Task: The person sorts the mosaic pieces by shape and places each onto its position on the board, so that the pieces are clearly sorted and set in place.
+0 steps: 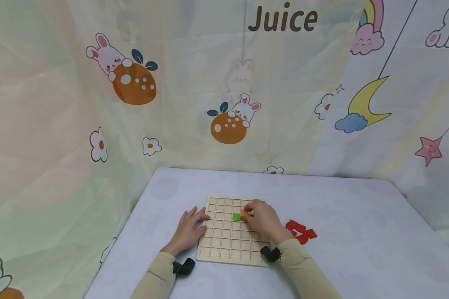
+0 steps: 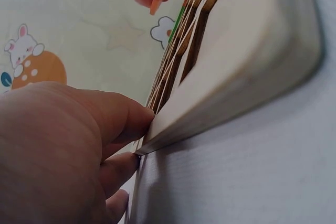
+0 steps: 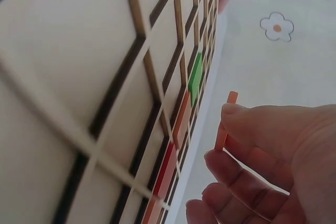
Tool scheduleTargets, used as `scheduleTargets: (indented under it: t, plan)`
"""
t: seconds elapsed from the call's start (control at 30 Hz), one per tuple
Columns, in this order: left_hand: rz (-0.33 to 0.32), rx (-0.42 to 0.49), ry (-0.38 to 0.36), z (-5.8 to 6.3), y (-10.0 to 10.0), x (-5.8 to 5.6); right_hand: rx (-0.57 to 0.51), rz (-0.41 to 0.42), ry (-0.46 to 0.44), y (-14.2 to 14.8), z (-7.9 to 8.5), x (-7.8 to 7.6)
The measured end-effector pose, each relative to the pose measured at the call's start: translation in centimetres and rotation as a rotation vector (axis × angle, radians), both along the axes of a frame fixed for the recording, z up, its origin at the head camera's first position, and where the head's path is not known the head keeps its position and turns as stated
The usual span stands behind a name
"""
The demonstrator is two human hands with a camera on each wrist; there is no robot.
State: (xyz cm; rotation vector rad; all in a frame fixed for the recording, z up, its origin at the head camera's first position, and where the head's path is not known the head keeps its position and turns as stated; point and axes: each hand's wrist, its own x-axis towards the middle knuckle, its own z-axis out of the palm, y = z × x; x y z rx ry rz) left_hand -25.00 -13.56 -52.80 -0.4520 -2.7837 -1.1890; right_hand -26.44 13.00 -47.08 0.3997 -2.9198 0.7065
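Three views meet over the grid board (image 1: 217, 243).
Your head camera looks forward and down from the near side, taking in table (image 1: 359, 232) and backdrop (image 1: 183, 124); your left wrist camera (image 1: 184, 267) and right wrist camera (image 1: 270, 254) sit close, near left and near right, rolled sideways, facing far low across the board; both share the orange tile (image 2: 156, 2).

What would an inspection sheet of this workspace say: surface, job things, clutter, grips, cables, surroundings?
Surface: white table, no spills visible.
Job things: wooden grid board lying flat; green tile set in it; an orange tile held above it; loose red pieces to its right.
Clutter: nothing seen.
Grips: left grip touches the board's left edge; right grip pinches the orange tile.
Cables: nothing seen.
Surroundings: cartoon-print backdrop behind the table.
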Motion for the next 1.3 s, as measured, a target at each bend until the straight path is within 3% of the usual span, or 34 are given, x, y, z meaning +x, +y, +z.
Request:
scheduleTargets:
  t: [0.57, 1.03, 1.3]
  plan:
    - [-0.007, 0.007, 0.0, 0.2, 0.1, 0.1, -0.002, 0.094, 0.045, -2.3, -0.5, -0.5]
    - [0.007, -0.016, -0.018, 0.1, 0.2, 0.2, -0.002, 0.074, -0.027, -3.3, -1.3, -0.8]
    - [0.002, -0.017, -0.008, 0.1, 0.1, 0.1, 0.003, 0.095, -0.02, -3.7, -1.4, -1.3]
